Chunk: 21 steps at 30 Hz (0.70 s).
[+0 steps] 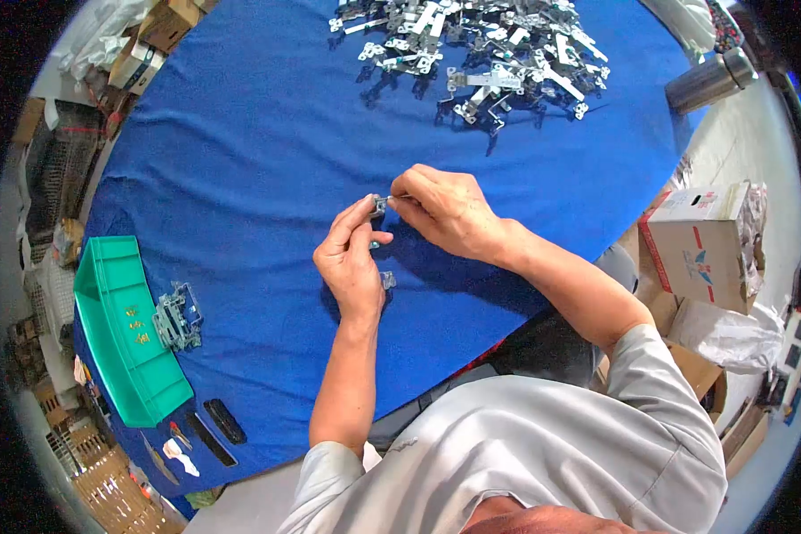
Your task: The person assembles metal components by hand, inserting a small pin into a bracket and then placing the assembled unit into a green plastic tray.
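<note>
I'm seeing the left hand [349, 260] gripping a metal bracket [379, 206] above the blue-draped surface [240, 160], seemingly steadying it while the right hand [454, 209] is pinching at its edge; whether around a smaller piece, I can't tell.

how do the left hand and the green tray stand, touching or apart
Apart. The head view shows a broad stretch of blue cloth between the left hand and the green tray.
</note>
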Each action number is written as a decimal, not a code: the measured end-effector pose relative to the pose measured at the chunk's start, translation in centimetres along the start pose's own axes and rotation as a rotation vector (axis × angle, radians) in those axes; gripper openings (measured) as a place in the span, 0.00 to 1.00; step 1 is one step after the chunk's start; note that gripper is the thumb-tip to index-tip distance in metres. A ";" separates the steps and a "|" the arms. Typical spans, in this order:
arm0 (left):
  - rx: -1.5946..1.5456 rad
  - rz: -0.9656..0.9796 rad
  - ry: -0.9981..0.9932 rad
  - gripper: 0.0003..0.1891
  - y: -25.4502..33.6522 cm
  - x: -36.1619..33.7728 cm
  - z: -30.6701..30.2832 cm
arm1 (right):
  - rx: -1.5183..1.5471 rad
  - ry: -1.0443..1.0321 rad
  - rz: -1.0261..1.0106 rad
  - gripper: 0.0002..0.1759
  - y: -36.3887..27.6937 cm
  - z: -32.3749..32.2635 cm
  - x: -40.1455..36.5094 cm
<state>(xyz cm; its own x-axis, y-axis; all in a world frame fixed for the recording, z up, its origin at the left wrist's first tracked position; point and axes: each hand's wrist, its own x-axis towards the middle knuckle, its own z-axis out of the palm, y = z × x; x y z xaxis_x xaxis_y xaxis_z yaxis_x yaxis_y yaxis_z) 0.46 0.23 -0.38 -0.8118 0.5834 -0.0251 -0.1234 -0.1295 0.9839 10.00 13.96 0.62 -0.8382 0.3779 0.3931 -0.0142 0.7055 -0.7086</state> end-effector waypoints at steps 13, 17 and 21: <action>0.067 0.040 0.014 0.13 -0.2 0.0 0.0 | 0.029 0.037 0.043 0.08 -0.2 0.4 -0.1; 0.047 0.041 0.018 0.13 -0.2 -0.1 -0.1 | 0.068 0.020 0.036 0.09 0.5 0.8 -0.3; 0.098 0.066 0.005 0.13 -0.2 -0.1 -0.1 | -0.024 -0.007 0.019 0.09 0.6 0.7 -0.1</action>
<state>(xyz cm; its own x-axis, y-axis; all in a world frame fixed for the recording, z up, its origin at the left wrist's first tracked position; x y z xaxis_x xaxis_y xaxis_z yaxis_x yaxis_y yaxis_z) 0.51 0.18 -0.64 -0.8191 0.5723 0.0401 -0.0132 -0.0887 0.9960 9.73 13.91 -0.25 -0.8420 0.3875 0.3752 0.0149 0.7121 -0.7019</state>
